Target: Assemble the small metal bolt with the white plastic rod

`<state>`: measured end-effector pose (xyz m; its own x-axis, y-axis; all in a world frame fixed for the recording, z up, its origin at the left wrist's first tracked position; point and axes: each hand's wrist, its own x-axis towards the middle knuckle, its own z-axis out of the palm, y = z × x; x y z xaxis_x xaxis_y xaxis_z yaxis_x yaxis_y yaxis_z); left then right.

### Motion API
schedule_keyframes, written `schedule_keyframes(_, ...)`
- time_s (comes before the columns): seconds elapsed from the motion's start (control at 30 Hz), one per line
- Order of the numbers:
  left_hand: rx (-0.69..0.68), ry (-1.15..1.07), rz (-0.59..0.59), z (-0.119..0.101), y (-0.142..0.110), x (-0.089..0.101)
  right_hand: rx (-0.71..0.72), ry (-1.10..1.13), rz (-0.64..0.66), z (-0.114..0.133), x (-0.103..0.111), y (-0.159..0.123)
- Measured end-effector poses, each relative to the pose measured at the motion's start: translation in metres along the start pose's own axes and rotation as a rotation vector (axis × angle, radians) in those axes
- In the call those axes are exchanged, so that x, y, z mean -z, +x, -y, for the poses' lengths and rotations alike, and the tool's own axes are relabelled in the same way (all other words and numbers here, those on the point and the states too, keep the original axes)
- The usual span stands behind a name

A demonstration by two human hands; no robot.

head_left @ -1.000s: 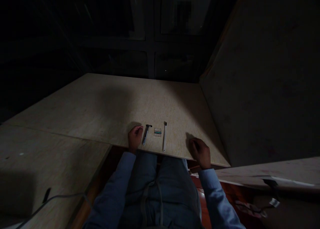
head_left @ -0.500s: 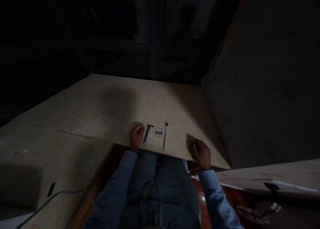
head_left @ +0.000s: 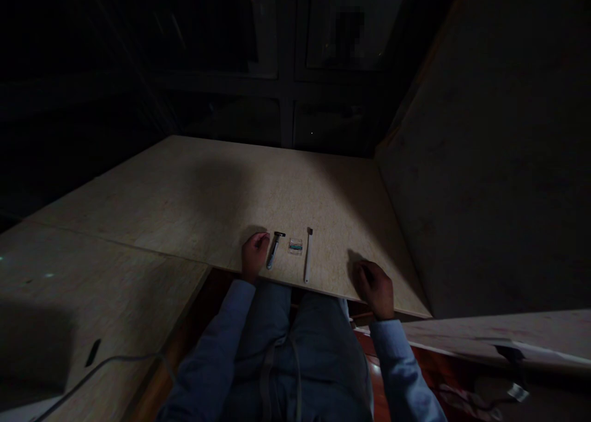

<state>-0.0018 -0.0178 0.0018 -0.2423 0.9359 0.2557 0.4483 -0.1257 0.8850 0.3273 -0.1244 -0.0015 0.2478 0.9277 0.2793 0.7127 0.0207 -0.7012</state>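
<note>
A razor (head_left: 274,251) with a dark head and a grey handle lies on the pale stone-look surface. To its right sits a small clear case (head_left: 295,246) with a blue-green strip inside. Beyond that lies a toothbrush (head_left: 308,256) with a white handle and dark bristles, its head pointing away from me. My left hand (head_left: 254,254) rests just left of the razor, fingers curled in and apart from it. Well to the right of the toothbrush, my right hand (head_left: 376,288) rests near the front edge, loosely closed. I see nothing held in either hand.
Dark window panes (head_left: 240,114) stand behind the surface. A wall panel (head_left: 489,182) bounds it on the right. At lower left are a grey cable (head_left: 115,358) and a black slot-like mark (head_left: 93,352). My legs (head_left: 318,348) are under the front edge.
The whole view has shifted slightly, so everything appears a little lower and to the right. My hands and the three items keep their places relative to one another.
</note>
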Motion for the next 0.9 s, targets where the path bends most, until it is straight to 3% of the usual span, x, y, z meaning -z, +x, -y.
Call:
schedule_keyframes(0.27,0.047,0.357,0.195,-0.026,-0.003,-0.012,0.045,-0.013,-0.044,-0.007,-0.004,0.000)
schedule_keyframes(0.47,0.254,-0.316,0.139,-0.039,-0.017,-0.011,0.080,0.003,-0.075,-0.009,-0.005,0.001)
schedule_keyframes(0.57,0.475,-0.765,0.204,-0.059,-0.029,-0.006,0.078,0.005,-0.087,-0.008,-0.005,0.000)
schedule_keyframes(0.63,0.519,-0.941,0.221,-0.077,-0.038,-0.003,0.071,0.009,-0.089,-0.008,-0.005,0.000)
schedule_keyframes(0.77,0.511,-1.016,0.326,-0.112,-0.054,0.000,0.051,0.031,-0.091,-0.009,-0.006,0.000)
schedule_keyframes(0.9,0.466,-0.954,0.387,-0.129,-0.068,-0.003,0.014,0.111,-0.087,-0.005,-0.003,0.002)
